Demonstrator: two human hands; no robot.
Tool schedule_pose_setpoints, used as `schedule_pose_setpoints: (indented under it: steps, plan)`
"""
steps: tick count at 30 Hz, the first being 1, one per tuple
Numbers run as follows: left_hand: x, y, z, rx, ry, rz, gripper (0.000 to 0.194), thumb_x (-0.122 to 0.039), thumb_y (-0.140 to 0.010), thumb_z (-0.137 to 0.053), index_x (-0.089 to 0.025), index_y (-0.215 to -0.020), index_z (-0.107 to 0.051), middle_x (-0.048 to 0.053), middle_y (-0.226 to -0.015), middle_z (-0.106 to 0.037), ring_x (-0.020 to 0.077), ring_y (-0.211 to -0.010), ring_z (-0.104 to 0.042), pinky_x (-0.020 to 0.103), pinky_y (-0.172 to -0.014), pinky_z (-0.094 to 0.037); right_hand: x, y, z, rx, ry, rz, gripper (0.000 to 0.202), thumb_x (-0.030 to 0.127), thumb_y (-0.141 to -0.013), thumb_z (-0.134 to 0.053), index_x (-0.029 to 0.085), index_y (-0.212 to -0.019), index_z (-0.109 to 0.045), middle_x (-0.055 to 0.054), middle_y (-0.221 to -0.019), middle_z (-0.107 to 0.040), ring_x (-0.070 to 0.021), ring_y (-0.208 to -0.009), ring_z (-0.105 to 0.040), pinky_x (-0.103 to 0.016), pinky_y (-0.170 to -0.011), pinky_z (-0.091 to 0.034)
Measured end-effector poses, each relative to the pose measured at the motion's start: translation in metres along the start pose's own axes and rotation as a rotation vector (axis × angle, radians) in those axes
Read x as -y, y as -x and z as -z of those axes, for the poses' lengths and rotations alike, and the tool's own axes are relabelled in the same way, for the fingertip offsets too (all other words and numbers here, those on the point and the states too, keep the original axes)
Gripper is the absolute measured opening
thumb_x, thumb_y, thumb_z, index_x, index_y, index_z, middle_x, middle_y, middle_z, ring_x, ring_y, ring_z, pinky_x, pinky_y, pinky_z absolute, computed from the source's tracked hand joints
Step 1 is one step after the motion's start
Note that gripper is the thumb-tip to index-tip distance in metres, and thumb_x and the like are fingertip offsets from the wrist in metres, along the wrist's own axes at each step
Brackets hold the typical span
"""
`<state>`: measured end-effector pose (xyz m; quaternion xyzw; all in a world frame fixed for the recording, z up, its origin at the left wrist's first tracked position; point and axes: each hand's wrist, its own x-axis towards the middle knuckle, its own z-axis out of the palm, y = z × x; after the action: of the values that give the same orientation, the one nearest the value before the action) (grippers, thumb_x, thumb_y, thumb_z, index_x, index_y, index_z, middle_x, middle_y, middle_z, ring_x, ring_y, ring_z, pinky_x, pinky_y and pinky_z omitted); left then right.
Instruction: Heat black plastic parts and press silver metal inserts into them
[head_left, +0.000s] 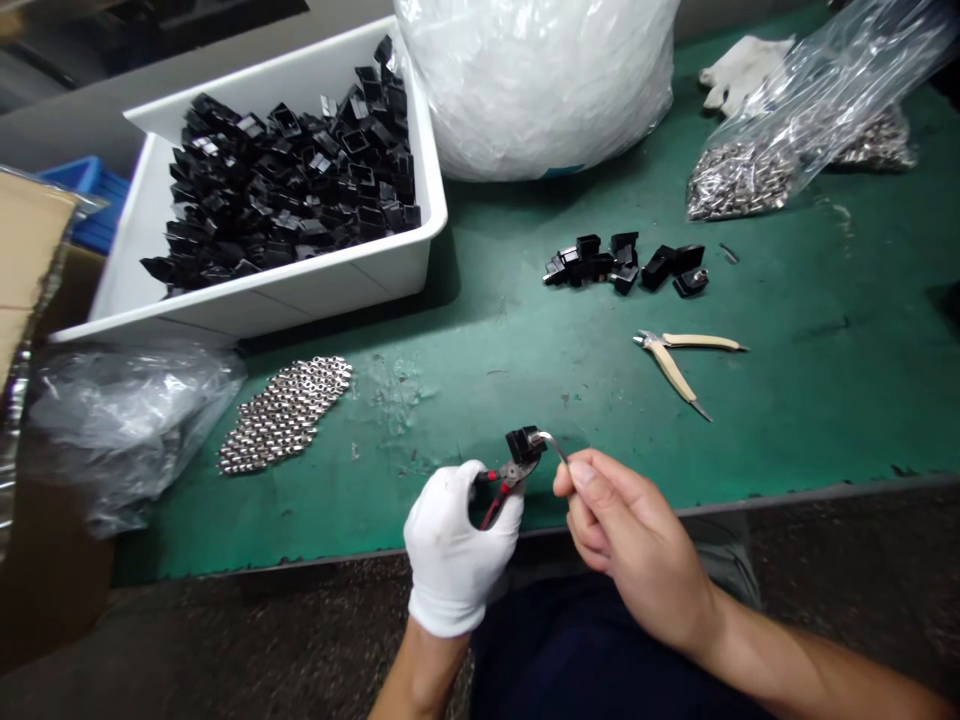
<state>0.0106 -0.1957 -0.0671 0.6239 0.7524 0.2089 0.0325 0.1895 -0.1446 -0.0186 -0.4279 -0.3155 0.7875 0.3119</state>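
Note:
My left hand [459,535], in a white glove, is closed around red-handled pliers [511,474]. At the jaws of these pliers sits a small black plastic housing [520,444]. My bare right hand [634,530] pinches a thin bent metal rod [559,448] that looks like a hex key. The rod's far end meets a small metal piece at the housing's right side; how deep it sits I cannot tell. To the right, cutting pliers with cream handles [671,370] lie on the green table [450,400]. Beyond them rests a loose group of black housings [600,262].
A white bin [337,285] full of black housings stands at the back left. Rows of small metal fittings [289,412] lie in front of it, beside a clear plastic bag [142,410]. At the back are a big white bag [555,80] and a bag of metal parts [742,180].

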Motion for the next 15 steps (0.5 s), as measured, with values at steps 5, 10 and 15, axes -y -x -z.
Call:
schedule_pose_setpoints:
  steps: [5,10,15]
  plan:
    - [-0.001,-0.002,0.000,-0.007,-0.013,0.017,0.027,-0.041,-0.082,-0.072,-0.020,-0.097,-0.062,0.001,-0.079,-0.062,0.0177,-0.073,-0.061,0.028,-0.069,-0.044,0.012,-0.002,0.003,0.021,-0.033,-0.044,0.036,0.049,-0.105,-0.045,0.017,-0.095,-0.057,0.007,-0.059,-0.029,-0.0063,-0.050,-0.024,-0.019,-0.043,-0.021]
    - [-0.001,-0.001,-0.001,-0.026,-0.017,0.017,0.026,-0.040,-0.082,-0.071,-0.021,-0.097,-0.063,0.002,-0.080,-0.063,0.0178,-0.073,-0.062,0.027,-0.068,-0.044,0.020,-0.001,0.009,0.034,-0.010,-0.057,0.036,0.049,-0.105,-0.044,0.017,-0.095,-0.057,0.007,-0.059,-0.030,-0.0057,-0.049,-0.025,-0.019,-0.044,-0.021]
    - [0.001,0.001,-0.002,-0.027,-0.026,0.001,0.028,-0.040,-0.081,-0.072,-0.020,-0.099,-0.063,0.002,-0.081,-0.063,0.0181,-0.074,-0.063,0.027,-0.068,-0.045,0.016,-0.001,0.007,0.047,-0.014,-0.073,0.036,0.049,-0.105,-0.044,0.017,-0.094,-0.057,0.007,-0.058,-0.032,-0.0059,-0.048,-0.026,-0.019,-0.043,-0.021]
